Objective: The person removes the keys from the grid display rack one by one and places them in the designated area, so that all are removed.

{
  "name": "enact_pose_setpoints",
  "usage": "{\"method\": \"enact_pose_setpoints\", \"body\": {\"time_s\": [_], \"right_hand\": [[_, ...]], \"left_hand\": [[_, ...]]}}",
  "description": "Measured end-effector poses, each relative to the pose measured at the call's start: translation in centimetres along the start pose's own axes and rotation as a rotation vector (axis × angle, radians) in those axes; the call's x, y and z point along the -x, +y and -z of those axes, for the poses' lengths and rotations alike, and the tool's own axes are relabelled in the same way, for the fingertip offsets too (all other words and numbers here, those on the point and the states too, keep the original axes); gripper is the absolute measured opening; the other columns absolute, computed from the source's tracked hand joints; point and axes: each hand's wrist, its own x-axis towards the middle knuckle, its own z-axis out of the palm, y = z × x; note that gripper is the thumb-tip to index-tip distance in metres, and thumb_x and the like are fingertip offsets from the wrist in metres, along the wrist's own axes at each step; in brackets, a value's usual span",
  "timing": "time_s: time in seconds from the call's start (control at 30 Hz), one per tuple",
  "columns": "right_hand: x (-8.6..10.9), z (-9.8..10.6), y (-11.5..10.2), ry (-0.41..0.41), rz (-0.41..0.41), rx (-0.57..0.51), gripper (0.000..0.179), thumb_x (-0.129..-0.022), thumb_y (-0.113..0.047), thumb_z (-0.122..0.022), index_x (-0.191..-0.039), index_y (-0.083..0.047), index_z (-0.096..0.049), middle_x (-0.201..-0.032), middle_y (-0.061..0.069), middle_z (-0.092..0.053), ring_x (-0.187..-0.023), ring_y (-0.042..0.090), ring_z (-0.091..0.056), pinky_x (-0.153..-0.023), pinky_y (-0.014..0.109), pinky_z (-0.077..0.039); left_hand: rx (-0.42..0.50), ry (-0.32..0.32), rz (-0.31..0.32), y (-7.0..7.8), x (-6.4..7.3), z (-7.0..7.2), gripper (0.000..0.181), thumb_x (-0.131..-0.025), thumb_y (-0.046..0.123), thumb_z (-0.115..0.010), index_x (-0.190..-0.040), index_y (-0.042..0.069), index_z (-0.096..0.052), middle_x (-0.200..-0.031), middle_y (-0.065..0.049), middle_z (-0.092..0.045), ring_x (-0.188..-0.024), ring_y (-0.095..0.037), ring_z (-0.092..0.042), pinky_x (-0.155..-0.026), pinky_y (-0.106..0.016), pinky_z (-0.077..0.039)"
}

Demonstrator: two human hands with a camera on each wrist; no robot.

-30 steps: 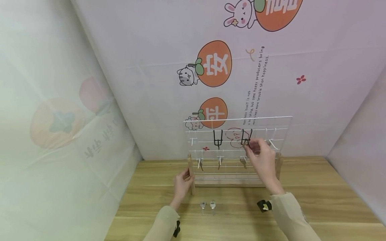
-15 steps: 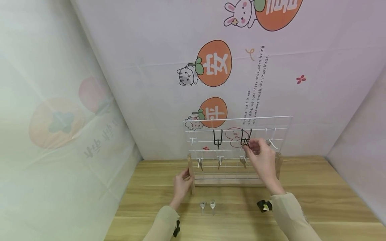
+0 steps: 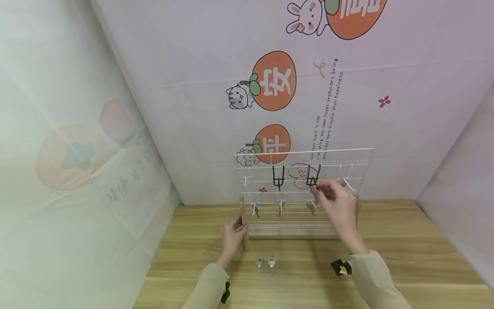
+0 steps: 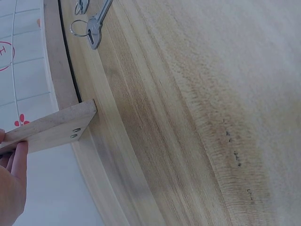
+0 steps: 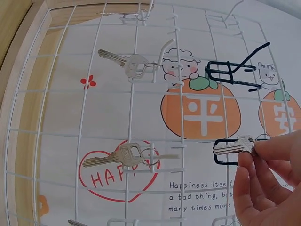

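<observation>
My right hand (image 3: 339, 208) is raised at the right half of a white wire grid rack (image 3: 305, 152). In the right wrist view its thumb and fingers pinch a silver key (image 5: 230, 147) with a ring, in front of a black wire hook (image 5: 216, 154). The fingers partly cover the ring and hook, so whether the ring is on the hook I cannot tell. My left hand (image 3: 234, 235) grips the rack's left wooden post (image 3: 244, 221); the left wrist view shows its fingers at that post's edge (image 4: 56, 125).
A second black hook (image 5: 225, 70) bears no key. Several keys, such as one over the heart print (image 5: 124, 155), hang from white hooks. Two keys (image 3: 259, 262) with rings lie on the wooden table (image 3: 301, 287) before the rack. A printed cloth (image 3: 347, 128) stands behind.
My right hand has shifted slightly right and down, its fingertips a little farther from the black hook. The left hand keeps its place on the post.
</observation>
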Motion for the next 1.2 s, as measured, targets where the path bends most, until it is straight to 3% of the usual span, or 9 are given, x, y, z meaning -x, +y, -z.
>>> {"method": "enact_pose_setpoints", "body": {"time_s": [0.1, 0.2, 0.83, 1.03, 1.2], "right_hand": [[0.1, 0.2, 0.0, 0.003, -0.009, -0.007, 0.013, -0.085, -0.003, -0.076, -0.097, -0.003, -0.071, -0.093, 0.013, -0.076, -0.074, -0.018, -0.053, -0.067, -0.007, -0.047], [0.2, 0.5, -0.1, 0.002, -0.017, -0.026, 0.012, -0.085, -0.003, -0.076, -0.096, -0.003, -0.072, -0.091, 0.014, -0.076, -0.073, -0.023, -0.051, -0.066, -0.006, -0.049], [1.2, 2.0, -1.1, 0.022, -0.004, -0.004, 0.008, -0.085, 0.002, -0.072, -0.092, -0.002, -0.073, -0.086, 0.014, -0.076, -0.07, -0.024, -0.05, -0.062, -0.006, -0.046], [1.9, 2.1, -1.1, -0.024, 0.018, 0.024, 0.01, -0.084, 0.001, -0.074, -0.093, -0.003, -0.074, -0.086, 0.013, -0.077, -0.068, -0.019, -0.052, -0.06, -0.004, -0.048], [3.0, 1.7, -0.7, -0.081, 0.035, 0.031, 0.012, -0.082, 0.003, -0.075, -0.092, -0.004, -0.075, -0.085, 0.013, -0.077, -0.067, -0.012, -0.058, -0.059, -0.002, -0.049]], "left_hand": [[-0.009, 0.0, -0.013, 0.0, 0.0, 0.0, 0.041, -0.086, -0.007, -0.069, -0.124, -0.014, -0.059, -0.117, -0.034, -0.066, -0.106, -0.046, -0.068, -0.086, -0.038, -0.064], [-0.008, 0.001, -0.005, 0.0, 0.0, 0.0, 0.041, -0.085, -0.007, -0.07, -0.125, -0.013, -0.06, -0.117, -0.033, -0.067, -0.107, -0.045, -0.069, -0.086, -0.037, -0.064], [0.009, 0.001, 0.017, -0.2, -0.1, 0.0, 0.04, -0.086, -0.006, -0.07, -0.124, -0.013, -0.06, -0.118, -0.033, -0.066, -0.108, -0.044, -0.068, -0.087, -0.033, -0.064], [-0.056, 0.003, -0.012, -0.1, 0.1, 0.1, 0.041, -0.085, -0.003, -0.072, -0.124, -0.012, -0.061, -0.116, -0.032, -0.068, -0.105, -0.042, -0.07, -0.084, -0.032, -0.065], [-0.045, 0.003, -0.033, -0.1, 0.1, 0.2, 0.041, -0.086, -0.003, -0.072, -0.124, -0.012, -0.061, -0.116, -0.032, -0.068, -0.105, -0.043, -0.07, -0.084, -0.034, -0.065]]}}
